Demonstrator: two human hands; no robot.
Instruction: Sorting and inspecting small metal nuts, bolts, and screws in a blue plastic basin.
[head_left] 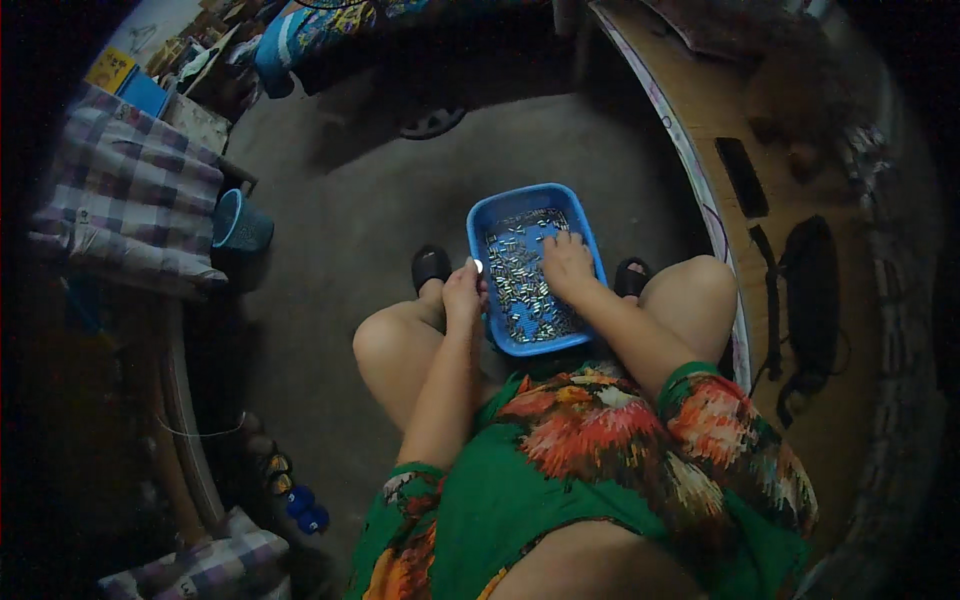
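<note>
A blue plastic basket [482, 208] with a raised rim sits between my knees. Many small shiny metal pieces [520, 285], short and cylinder-like, are spread over its bottom. My left hand [462, 290] is at the basket's left rim, its fingers closed on a small bright piece [479, 267] that gleams at the fingertips; its exact shape is too small to tell. Inside the basket, toward its right side, my right hand [568, 265] reaches down among the metal pieces. Its fingers are bent and slightly apart, with the fingertips partly hidden.
Grey concrete floor [330, 220] surrounds the basket. To the left stand a small blue bin [240, 222] and a surface draped with checked cloth [130, 190]. A brown board [740, 110] with a black strap [810, 290] lies at right. Farther off is a patterned bed cover [400, 22].
</note>
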